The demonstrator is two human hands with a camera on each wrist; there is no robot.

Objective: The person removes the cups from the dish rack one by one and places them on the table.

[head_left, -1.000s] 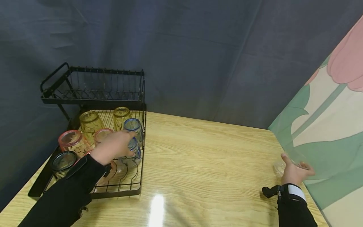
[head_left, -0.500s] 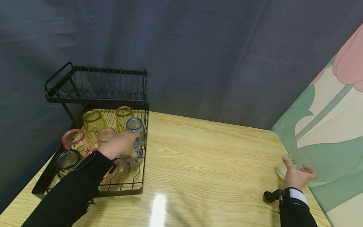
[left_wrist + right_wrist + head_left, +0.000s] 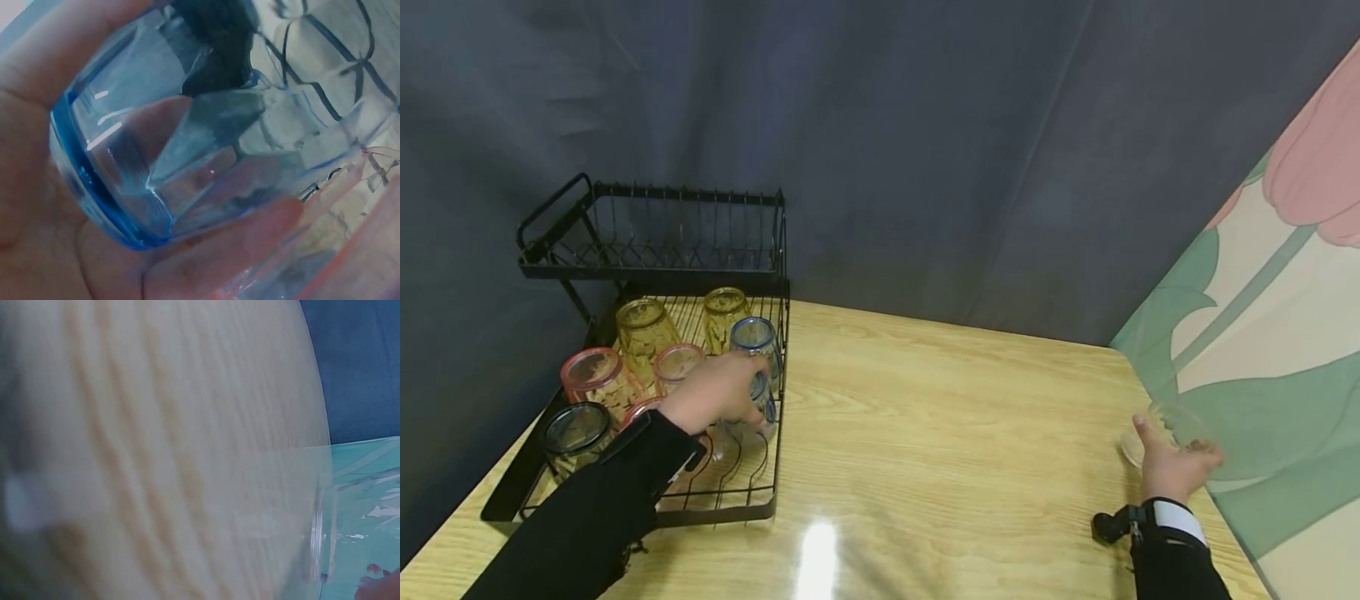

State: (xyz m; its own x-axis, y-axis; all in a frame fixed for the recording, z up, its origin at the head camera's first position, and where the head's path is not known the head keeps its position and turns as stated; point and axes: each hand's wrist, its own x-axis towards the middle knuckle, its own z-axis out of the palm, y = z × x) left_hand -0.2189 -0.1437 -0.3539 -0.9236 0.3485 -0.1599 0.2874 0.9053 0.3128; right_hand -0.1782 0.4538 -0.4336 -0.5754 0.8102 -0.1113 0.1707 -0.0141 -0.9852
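My left hand (image 3: 722, 387) grips an upside-down blue-tinted glass tumbler (image 3: 206, 156) from above, at the right side of the black dish rack (image 3: 715, 517). The tumbler's blue-edged base faces the palm in the left wrist view. Just behind stands a second blue glass (image 3: 756, 335), also upside down. Far to the right, my right hand (image 3: 1172, 467) holds a clear, see-through container (image 3: 1167, 419) at the table's right edge, thumb and fingers spread around its sides. In the right wrist view only part of the clear container (image 3: 359, 537) and a fingertip show.
Other upturned glasses share the rack: yellow ones (image 3: 646, 329) at the back, red-edged ones (image 3: 597, 375) and a dark one (image 3: 577, 433) to the left. Above the rear rises an upper rack tier (image 3: 651, 273). Dark cloth (image 3: 925, 167) hangs behind the wooden table (image 3: 955, 433).
The head view has shifted slightly. My left hand keeps its place around the blue tumbler. At the right, the clear container has turned a little in my hand and shows more of itself.
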